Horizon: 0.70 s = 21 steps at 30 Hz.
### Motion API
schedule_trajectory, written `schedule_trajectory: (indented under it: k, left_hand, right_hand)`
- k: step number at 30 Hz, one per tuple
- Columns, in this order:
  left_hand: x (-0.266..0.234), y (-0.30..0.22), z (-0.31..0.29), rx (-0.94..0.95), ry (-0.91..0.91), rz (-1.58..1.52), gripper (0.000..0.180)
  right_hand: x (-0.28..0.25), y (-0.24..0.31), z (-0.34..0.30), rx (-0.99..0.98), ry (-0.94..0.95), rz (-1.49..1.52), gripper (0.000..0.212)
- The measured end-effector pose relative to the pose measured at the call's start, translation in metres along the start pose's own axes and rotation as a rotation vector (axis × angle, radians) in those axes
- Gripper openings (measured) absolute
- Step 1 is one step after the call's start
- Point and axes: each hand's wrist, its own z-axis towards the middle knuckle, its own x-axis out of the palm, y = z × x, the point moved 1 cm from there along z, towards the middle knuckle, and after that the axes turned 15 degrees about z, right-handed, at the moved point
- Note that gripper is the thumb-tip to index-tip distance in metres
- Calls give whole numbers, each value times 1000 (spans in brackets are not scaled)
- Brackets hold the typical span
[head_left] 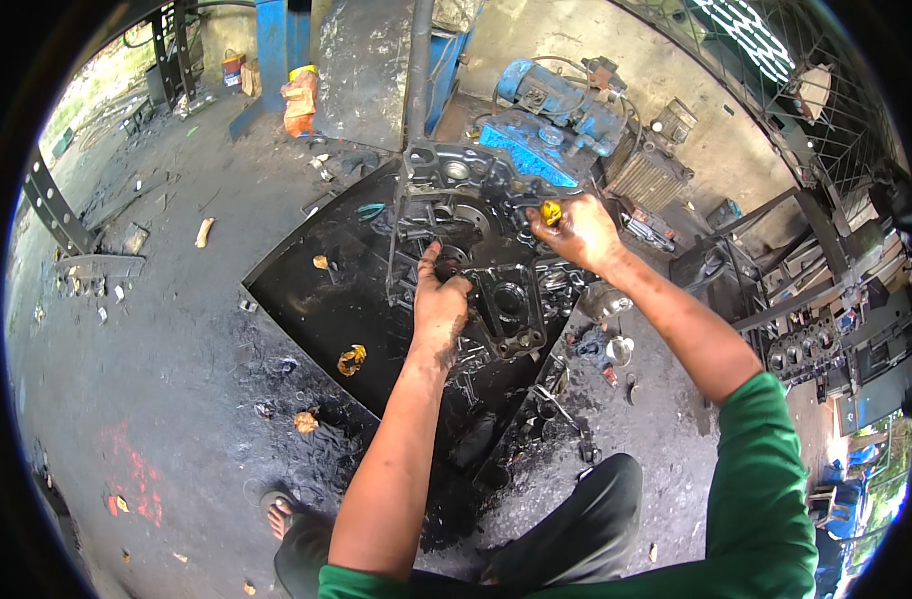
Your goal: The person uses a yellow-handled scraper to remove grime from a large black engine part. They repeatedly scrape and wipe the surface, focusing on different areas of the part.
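Note:
A dark, oily engine casting (466, 215) with round openings stands over a black metal tray (316, 309). My left hand (441, 304) rests against its near side, index finger stretched up and thumb out to the right, beside a triangular metal frame (529, 299) with a round opening. Farther right, my right hand (584, 235) is closed around a small yellow object (551, 212) at the casting's right edge. Only its rounded yellow part shows, so its kind is unclear. Greasy loose metal parts lie in the tray below my hands.
Behind the casting sits a blue motor-driven machine (551, 110). Crumpled yellow scraps (352, 359) lie in the tray. Tools and small parts (566, 404) litter the oily floor at the tray's right. A metal rack (815, 299) with engine parts stands at the far right.

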Motion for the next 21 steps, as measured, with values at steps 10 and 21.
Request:
schedule_trajectory:
  k: [10, 21]
  left_hand:
    - [-1, 5, 2, 15, -30, 45, 67]
    - [0, 12, 7, 21, -62, 57, 58]
  right_hand:
    - [5, 17, 13, 170, 107, 283, 39]
    - [-24, -110, 0, 358, -169, 289, 43]
